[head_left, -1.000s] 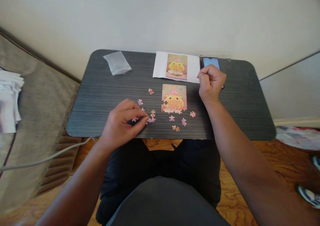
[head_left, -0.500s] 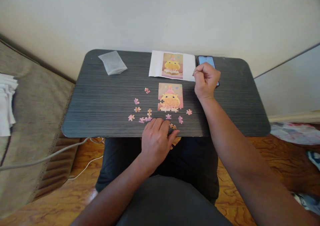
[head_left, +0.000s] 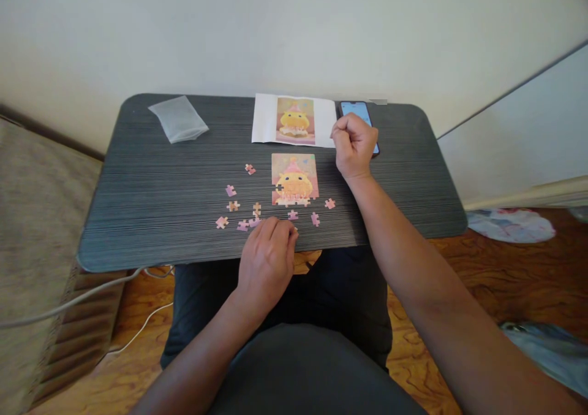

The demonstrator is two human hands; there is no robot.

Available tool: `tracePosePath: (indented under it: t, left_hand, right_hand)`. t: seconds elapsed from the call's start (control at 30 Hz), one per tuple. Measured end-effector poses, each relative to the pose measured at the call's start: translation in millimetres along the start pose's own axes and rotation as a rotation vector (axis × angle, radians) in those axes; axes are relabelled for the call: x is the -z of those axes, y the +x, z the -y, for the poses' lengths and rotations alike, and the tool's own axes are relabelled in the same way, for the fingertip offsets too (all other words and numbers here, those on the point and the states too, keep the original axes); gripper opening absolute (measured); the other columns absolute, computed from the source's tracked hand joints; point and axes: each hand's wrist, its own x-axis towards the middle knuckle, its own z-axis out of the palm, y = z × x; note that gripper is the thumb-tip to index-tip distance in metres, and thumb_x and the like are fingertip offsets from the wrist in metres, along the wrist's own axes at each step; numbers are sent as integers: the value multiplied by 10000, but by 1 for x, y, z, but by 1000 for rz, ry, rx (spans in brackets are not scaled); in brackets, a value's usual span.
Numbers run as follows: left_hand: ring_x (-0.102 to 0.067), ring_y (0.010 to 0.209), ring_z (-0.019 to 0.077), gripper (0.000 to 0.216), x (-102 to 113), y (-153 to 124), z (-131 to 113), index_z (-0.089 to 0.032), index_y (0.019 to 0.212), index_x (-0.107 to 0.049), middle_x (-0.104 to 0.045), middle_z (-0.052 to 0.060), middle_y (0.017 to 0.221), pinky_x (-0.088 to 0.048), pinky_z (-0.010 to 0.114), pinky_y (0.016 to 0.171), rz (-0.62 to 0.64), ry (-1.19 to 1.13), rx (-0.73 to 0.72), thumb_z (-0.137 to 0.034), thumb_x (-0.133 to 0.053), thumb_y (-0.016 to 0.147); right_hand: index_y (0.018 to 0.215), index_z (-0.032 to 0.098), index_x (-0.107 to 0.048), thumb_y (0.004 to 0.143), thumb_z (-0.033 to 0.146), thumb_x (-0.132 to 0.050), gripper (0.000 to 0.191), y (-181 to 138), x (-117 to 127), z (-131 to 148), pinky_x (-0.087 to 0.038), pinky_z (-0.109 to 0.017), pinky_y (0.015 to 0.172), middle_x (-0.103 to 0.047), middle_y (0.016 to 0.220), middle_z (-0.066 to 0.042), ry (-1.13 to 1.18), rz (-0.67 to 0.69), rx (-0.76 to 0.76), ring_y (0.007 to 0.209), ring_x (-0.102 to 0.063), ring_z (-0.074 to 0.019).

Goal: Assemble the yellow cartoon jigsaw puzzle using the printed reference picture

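A partly assembled puzzle (head_left: 294, 179) of a yellow duck lies in the middle of the dark table (head_left: 138, 206). Several loose pieces (head_left: 231, 190) are scattered left of it and in front of it. My left hand (head_left: 269, 255) rests at the table's front edge, fingers bunched over the loose pieces there. What the fingertips pinch is hidden. My right hand (head_left: 353, 146) is a closed fist, standing on the table between the reference picture sheet (head_left: 264, 118) and a phone (head_left: 356, 108). I cannot see inside the fist.
A clear plastic bag (head_left: 178, 118) lies at the table's back left. More loose pieces (head_left: 315, 219) lie right of my left hand. A cable (head_left: 68, 301) trails off the front left corner. Cloth (head_left: 509, 225) lies on the wooden floor to the right.
My left hand left the pieces at the left, moved right and toward me, and settled over the pieces at the front edge. The right fist stayed put. The view shifted right.
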Motion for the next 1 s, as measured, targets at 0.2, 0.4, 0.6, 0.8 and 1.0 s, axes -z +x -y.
tracePosePath:
  t: [0.2, 0.4, 0.6, 0.8, 1.0]
  left_hand:
    - [-701, 928, 252, 137, 6, -10, 8, -207, 1074, -704, -741, 89, 979, -636, 430, 872, -57, -49, -88, -116, -601, 1077]
    - [-719, 938, 244, 106, 29, -27, 35, -220, 1102, -737, -767, 80, 1012, -631, 433, 890, -158, 44, 26, -161, -657, 1065]
    - [-712, 897, 245, 171, 47, -32, 63, -195, 1192, -731, -728, 68, 963, -626, 424, 876, -133, 124, 163, -260, -742, 1035]
    - [-714, 892, 233, 95, 44, -26, 62, -198, 1128, -749, -748, 84, 994, -623, 403, 852, -129, 106, 171, -231, -709, 1047]
    - [-696, 890, 238, 111, 46, -24, 60, -219, 1100, -722, -741, 75, 984, -608, 428, 855, -94, 44, 189, -166, -639, 1050]
  right_hand:
    - [713, 284, -511, 937, 308, -565, 232, 0, 0, -2, -427, -381, 657, -448, 663, 14, 46, -26, 6, 641, -485, -186]
    - [683, 275, -555, 894, 274, -597, 215, 1, 1, -1, -375, -390, 627, -491, 626, 12, 84, -66, 22, 603, -477, -182]
    - [674, 280, -583, 860, 223, -575, 195, 2, 1, 4, -282, -395, 588, -490, 589, 23, 94, -84, 42, 556, -424, -172]
    - [682, 295, -593, 890, 257, -618, 213, 1, 2, 2, -329, -409, 597, -534, 614, 10, 72, -87, 21, 577, -464, -190]
    - [677, 298, -599, 886, 309, -596, 209, 1, 1, 3, -336, -396, 593, -537, 610, 13, 46, -86, 3, 577, -476, -192]
